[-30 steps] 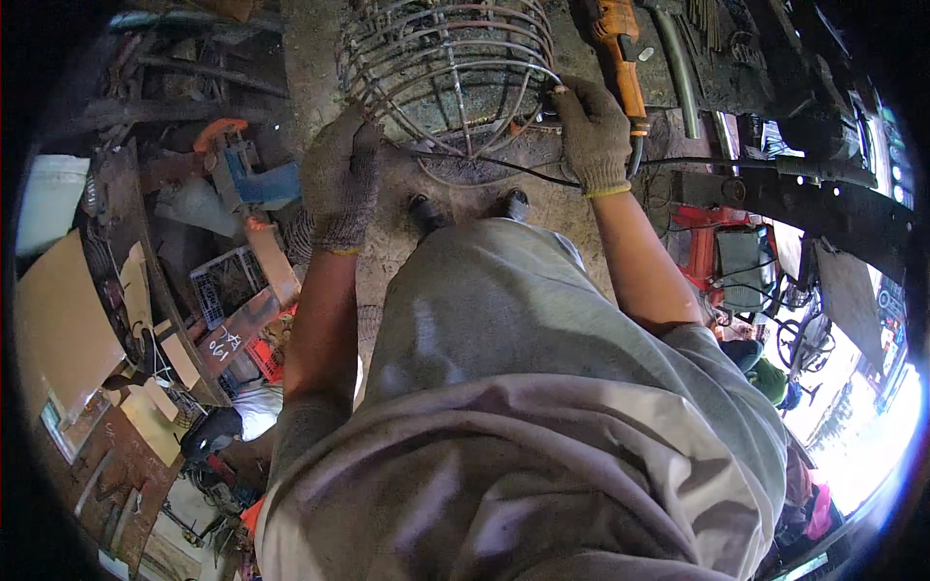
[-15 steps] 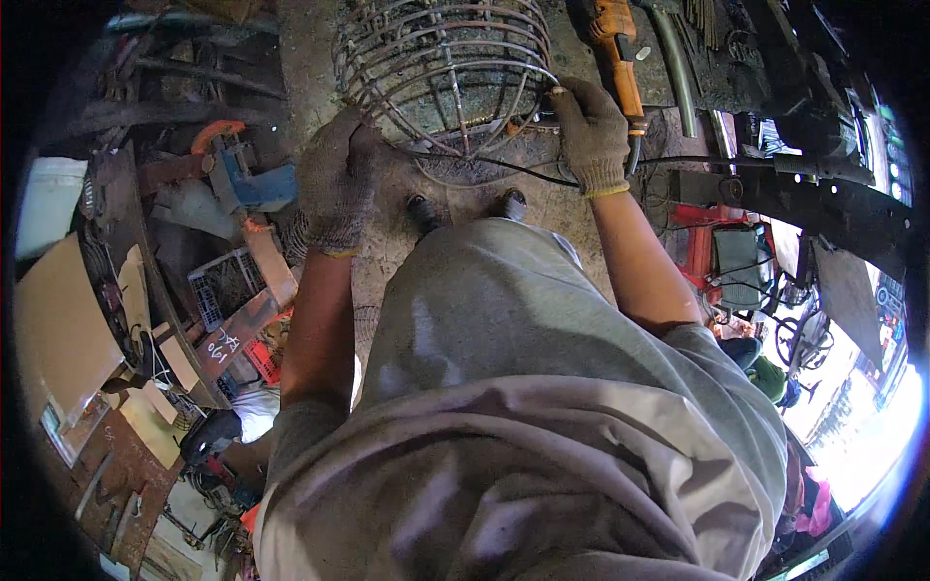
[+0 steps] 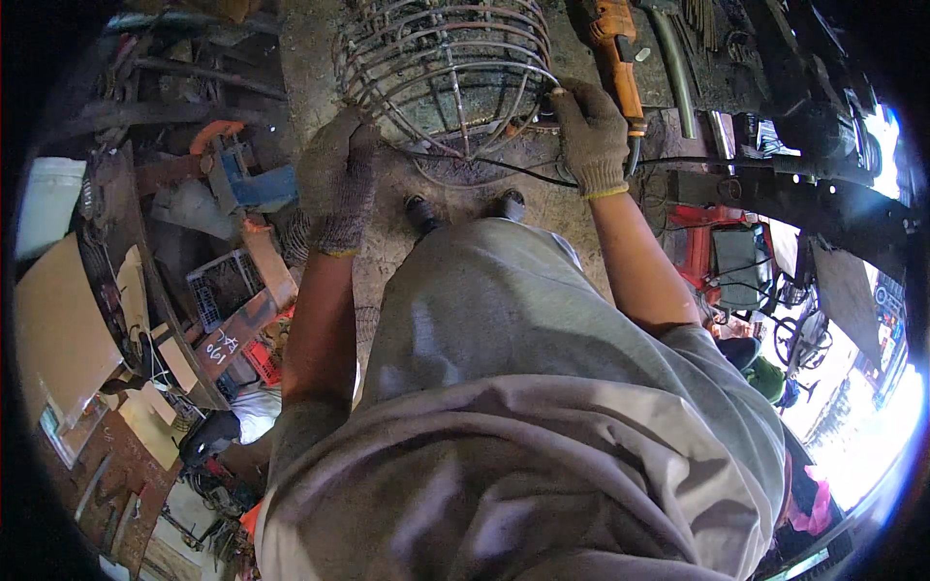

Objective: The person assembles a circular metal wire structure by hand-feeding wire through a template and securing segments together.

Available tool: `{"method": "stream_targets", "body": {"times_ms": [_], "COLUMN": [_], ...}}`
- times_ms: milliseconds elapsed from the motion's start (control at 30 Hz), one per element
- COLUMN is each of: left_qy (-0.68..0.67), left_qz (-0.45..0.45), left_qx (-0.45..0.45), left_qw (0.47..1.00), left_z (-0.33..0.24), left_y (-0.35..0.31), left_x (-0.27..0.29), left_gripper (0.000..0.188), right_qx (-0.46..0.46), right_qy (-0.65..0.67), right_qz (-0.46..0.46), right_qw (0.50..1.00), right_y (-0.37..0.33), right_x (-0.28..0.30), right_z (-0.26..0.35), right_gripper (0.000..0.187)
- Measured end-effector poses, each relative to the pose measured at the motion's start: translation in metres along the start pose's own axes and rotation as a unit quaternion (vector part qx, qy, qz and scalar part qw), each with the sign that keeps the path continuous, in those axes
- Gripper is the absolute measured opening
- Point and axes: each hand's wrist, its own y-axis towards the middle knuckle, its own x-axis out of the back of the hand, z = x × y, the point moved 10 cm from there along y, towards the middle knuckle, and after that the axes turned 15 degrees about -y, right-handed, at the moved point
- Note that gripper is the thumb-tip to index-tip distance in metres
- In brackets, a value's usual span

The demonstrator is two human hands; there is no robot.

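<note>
A rounded cage of bent metal rods lies on the bench at the top of the view, its rings joined by crossing bars. My left hand, in a dark knit work glove, is closed at the cage's near left edge; the fingertips are partly hidden against the rods. At the right edge, my gloved right hand pinches the end of a rod of the cage between thumb and fingers. Just right of that hand lies an orange power tool with a grey cord.
A black cable crosses below the cage. Beyond the orange tool is a metal pipe. On the left stand a blue and orange clamp-like tool, a plastic crate and cardboard. A red-framed machine stands at right.
</note>
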Motion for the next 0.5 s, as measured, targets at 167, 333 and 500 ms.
{"method": "stream_targets", "body": {"times_ms": [167,333,500], "left_qy": [0.029,0.052,0.018], "left_qz": [0.03,0.015,-0.003], "left_qx": [0.03,0.025,-0.005], "left_qw": [0.999,0.998,1.0], "left_z": [-0.019,-0.013,-0.009], "left_y": [0.008,0.004,0.002], "left_x": [-0.002,-0.001,0.0], "left_gripper": [0.032,0.031,0.028], "right_qx": [0.005,0.027,0.027], "right_qy": [0.023,-0.025,-0.032], "right_qz": [0.005,-0.029,-0.026], "right_qw": [1.0,0.999,0.999], "right_y": [0.002,0.0,0.001], "right_x": [-0.006,0.005,0.003], "right_z": [-0.009,0.006,0.001], "right_gripper": [0.029,0.027,0.028]}}
